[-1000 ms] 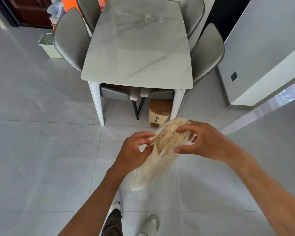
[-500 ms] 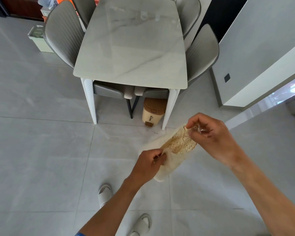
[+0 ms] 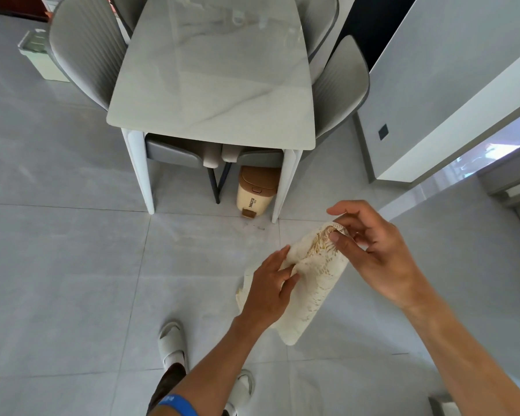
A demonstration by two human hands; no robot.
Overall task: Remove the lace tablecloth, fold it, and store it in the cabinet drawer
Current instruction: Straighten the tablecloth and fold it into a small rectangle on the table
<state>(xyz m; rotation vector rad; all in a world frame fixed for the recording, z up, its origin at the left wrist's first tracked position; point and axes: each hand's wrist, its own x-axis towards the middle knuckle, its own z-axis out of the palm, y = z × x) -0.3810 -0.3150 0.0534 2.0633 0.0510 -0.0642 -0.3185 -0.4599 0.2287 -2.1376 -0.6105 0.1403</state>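
The cream lace tablecloth (image 3: 314,283) is bunched into a narrow folded bundle, held in the air in front of me above the floor. My left hand (image 3: 269,291) grips its left side near the middle. My right hand (image 3: 373,250) pinches its upper end between thumb and fingers. The lower end of the bundle hangs free below my left hand. The marble dining table (image 3: 213,85) stands bare ahead of me. No cabinet drawer shows in this view.
Grey chairs (image 3: 84,49) surround the table, two more tucked under its near end. A beige pedal bin (image 3: 255,190) stands under the table by its right leg. A grey-white cabinet or wall unit (image 3: 451,94) runs along the right. My slippered feet (image 3: 171,343) stand on grey floor tiles.
The view has swung so the table sits further left and up. Both hands with the cloth bundle have moved right, and the bundle hangs longer below my left hand.
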